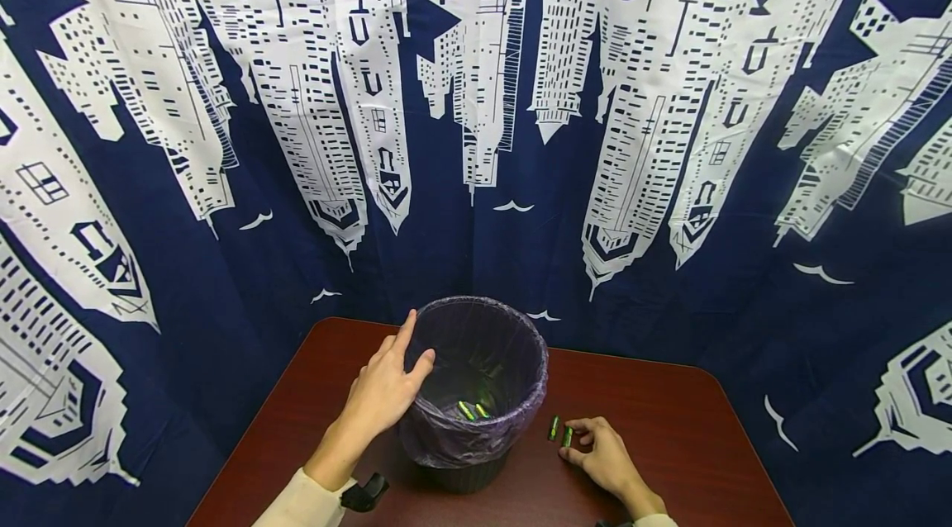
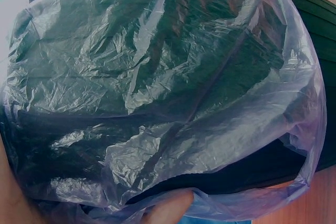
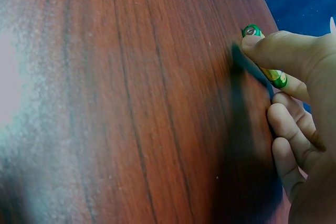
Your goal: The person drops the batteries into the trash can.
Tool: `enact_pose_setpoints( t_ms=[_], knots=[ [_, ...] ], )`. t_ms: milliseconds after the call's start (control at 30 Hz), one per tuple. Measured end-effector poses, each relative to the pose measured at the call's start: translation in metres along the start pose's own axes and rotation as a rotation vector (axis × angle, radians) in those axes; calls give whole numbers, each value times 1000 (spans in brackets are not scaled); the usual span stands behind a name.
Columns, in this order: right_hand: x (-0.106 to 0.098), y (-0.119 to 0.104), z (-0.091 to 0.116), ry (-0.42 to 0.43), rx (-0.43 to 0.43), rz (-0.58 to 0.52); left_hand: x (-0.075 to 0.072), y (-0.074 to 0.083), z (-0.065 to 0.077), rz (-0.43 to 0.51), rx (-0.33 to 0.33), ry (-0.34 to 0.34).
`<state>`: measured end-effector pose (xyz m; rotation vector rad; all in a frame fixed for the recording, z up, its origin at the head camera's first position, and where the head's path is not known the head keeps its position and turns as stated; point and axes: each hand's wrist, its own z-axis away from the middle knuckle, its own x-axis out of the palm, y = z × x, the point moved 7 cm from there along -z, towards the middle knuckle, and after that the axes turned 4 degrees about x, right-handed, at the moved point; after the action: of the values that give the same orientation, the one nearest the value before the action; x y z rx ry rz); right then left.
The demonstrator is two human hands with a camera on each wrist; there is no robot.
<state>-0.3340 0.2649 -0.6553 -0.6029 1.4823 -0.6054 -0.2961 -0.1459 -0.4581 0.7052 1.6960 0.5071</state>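
Observation:
A dark round trash bin [image 1: 457,477] is lined with a thin purple plastic bag [image 1: 521,420]. My left hand [image 1: 383,382] rests at the bin's left rim, index finger straight along it and thumb spread over the opening. The left wrist view shows the crinkled bag [image 2: 173,98] close up, with one fingertip at its lower edge. On the table right of the bin, my right hand [image 1: 606,457] pinches a green battery [image 3: 280,80] between thumb and index finger. Beside it lies another green battery [image 1: 554,428]. Two batteries [image 1: 466,410] are visible inside the bin.
The reddish-brown wooden table [image 1: 669,420] has rounded far corners. Behind and around it hangs a dark blue curtain [image 1: 439,263] printed with white upside-down buildings. A dark strap [image 1: 364,494] is on the left wrist, over a cream sleeve.

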Motion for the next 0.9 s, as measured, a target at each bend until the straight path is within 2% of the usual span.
enact_pose_setpoints(
  t_ms=[633, 700, 900],
  knots=[
    [-16, -6, 3, 0, 0, -49, 1, -1, -1, 3, 7, 7],
    [-19, -7, 2, 0, -20, -56, 1, -1, -1, 3, 5, 7],
    [-32, -23, 3, 44, -168, -49, 1, -1, -1, -1, 6, 10]
  ],
)
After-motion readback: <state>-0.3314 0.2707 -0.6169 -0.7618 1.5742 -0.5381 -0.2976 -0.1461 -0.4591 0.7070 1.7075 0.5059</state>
